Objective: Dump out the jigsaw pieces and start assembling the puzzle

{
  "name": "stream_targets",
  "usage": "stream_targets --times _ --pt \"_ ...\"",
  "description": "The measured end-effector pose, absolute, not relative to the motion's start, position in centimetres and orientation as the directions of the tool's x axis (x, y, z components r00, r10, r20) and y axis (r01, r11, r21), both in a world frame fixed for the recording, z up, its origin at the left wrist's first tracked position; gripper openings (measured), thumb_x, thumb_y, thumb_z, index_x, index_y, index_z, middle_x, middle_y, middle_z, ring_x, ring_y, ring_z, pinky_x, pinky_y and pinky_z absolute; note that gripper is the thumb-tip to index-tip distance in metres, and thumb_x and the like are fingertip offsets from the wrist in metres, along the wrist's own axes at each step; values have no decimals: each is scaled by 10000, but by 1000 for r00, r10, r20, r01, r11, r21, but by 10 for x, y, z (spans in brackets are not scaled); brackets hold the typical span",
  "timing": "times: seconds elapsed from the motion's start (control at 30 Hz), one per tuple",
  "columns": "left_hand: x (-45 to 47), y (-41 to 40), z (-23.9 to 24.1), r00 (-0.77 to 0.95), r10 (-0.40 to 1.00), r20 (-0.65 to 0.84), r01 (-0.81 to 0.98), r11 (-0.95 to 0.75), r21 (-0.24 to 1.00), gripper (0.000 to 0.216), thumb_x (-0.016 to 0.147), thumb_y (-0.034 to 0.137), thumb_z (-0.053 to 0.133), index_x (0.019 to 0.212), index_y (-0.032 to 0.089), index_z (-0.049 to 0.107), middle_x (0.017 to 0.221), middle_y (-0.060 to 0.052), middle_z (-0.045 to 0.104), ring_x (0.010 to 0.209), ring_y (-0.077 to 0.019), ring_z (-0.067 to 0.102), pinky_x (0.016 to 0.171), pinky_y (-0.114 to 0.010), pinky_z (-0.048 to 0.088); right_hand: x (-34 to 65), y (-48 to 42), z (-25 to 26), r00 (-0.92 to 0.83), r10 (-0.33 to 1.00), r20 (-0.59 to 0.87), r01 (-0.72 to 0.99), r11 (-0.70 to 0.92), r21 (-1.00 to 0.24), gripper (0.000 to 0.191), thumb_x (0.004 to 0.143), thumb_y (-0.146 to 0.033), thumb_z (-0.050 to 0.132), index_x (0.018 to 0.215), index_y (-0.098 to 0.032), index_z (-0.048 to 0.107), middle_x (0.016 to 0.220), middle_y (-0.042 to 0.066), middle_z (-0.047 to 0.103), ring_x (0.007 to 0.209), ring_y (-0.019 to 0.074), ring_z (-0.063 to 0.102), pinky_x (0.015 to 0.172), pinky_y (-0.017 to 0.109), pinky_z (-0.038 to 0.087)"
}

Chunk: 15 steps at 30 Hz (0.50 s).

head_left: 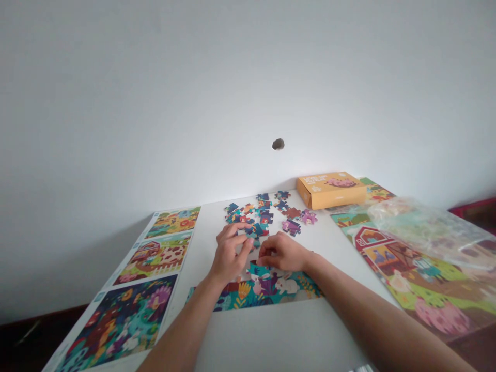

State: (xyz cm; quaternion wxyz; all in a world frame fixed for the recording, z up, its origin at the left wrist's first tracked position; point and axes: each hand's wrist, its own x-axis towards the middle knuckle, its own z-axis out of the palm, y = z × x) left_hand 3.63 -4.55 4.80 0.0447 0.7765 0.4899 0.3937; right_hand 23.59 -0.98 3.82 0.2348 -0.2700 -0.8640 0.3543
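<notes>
My left hand (pixel 230 252) is over the middle of the white table, its thumb and a finger closing on the edge of a small teal puzzle piece (pixel 255 242). Another finger stretches towards a dark blue piece just beyond. Beside it, my right hand (pixel 284 252) is curled, with its fingertips pinched at a teal puzzle piece (pixel 254 268) along the upper edge of the partly joined puzzle (pixel 242 292). White rabbits and yellow plants show on that joined strip. My fingers hide part of both pieces.
Several loose puzzle pieces (pixel 265 217) lie farther back. A yellow puzzle box (pixel 333 191) stands against the wall. On the left is a sheet of three pictures (pixel 153 258); on the right, a farm poster (pixel 411 271) lies partly under a clear plastic bag (pixel 434 227).
</notes>
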Motion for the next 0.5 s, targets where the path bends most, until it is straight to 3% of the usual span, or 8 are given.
stream_targets --times 0.33,0.5 --pt "35 -48 48 208 800 563 727 -511 458 355 905 267 509 596 209 673 1114 -39 646 1087 -231 568 970 -408 422 237 -8 36 -761 594 262 319 694 -646 143 801 -327 711 808 -184 714 690 -14 660 624 101 562 647 207 395" --pt "36 -48 49 195 803 563 732 -501 462 364 900 264 496 583 203 665 1116 -42 645 1088 -235 566 974 -409 420 236 -8 35 -747 620 241 290 630 -721 147 839 -320 673 832 -175 694 653 -20 639 579 96 544 590 201 382"
